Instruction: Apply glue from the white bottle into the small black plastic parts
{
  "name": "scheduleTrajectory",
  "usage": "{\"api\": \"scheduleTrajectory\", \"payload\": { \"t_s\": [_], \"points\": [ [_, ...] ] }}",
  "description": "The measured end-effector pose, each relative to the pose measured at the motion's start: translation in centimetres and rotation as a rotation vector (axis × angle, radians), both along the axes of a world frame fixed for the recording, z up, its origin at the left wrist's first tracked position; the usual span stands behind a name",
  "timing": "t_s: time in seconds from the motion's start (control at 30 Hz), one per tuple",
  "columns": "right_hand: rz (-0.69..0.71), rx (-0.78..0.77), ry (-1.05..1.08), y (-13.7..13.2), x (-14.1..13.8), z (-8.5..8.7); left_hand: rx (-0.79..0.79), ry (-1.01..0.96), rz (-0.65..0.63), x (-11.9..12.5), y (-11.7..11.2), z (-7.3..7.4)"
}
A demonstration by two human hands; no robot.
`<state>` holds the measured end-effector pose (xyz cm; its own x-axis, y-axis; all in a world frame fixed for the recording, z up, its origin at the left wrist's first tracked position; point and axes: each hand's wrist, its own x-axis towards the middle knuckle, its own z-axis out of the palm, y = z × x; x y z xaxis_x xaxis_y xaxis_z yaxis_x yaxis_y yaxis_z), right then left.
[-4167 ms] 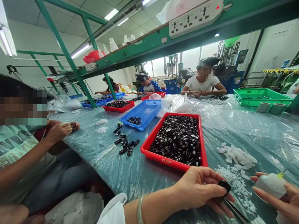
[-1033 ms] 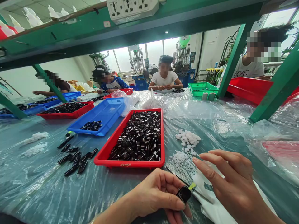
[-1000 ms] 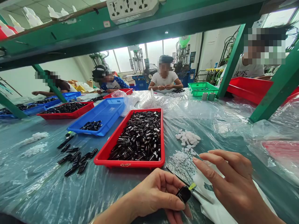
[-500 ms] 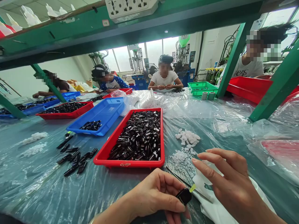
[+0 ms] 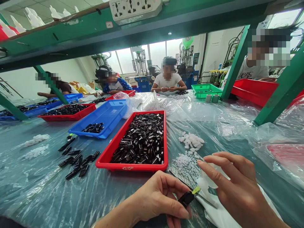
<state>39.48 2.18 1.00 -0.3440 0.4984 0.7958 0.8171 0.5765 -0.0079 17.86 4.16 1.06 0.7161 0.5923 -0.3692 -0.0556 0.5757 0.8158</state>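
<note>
My left hand pinches a small glossy black plastic piece between thumb and fingers. A yellow-green tab sticks out of its upper right end. To the right, my right hand hovers with fingers stretched out and slightly bent, apart from the piece. Behind those fingers shows a translucent white object; its kind is unclear, and whether it touches the hand cannot be told. A thin metal tool, partly hidden, lies over a white cloth under my hands.
A red tray heaped with black pieces stands ahead, beside a blue tray holding some. Loose black pieces lie at left. White bits and larger white pieces lie right. A green shelf frame crosses above; several co-workers sit opposite.
The black piece has tipped a little in my left hand, and the yellow-green tab is turned slightly. My right hand has shifted slightly right. The view has moved a touch.
</note>
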Motion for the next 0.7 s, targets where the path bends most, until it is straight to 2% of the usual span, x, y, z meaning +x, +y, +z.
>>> {"api": "scheduleTrajectory", "payload": {
  "t_s": [0.3, 0.53, 0.7],
  "points": [
    [-0.002, 0.018, 0.000, 0.3, 0.1, -0.3, 0.054, 0.158, 0.087, 0.1, -0.3, 0.1],
    [0.011, -0.015, -0.004, 0.4, 0.2, -0.5, 0.353, 0.292, 0.114, 0.4, -0.9, 0.7],
    [0.024, -0.011, -0.009, 0.5, 0.4, -0.6, 0.478, 0.306, 0.150, 0.4, -1.1, 0.8]
  ]
}}
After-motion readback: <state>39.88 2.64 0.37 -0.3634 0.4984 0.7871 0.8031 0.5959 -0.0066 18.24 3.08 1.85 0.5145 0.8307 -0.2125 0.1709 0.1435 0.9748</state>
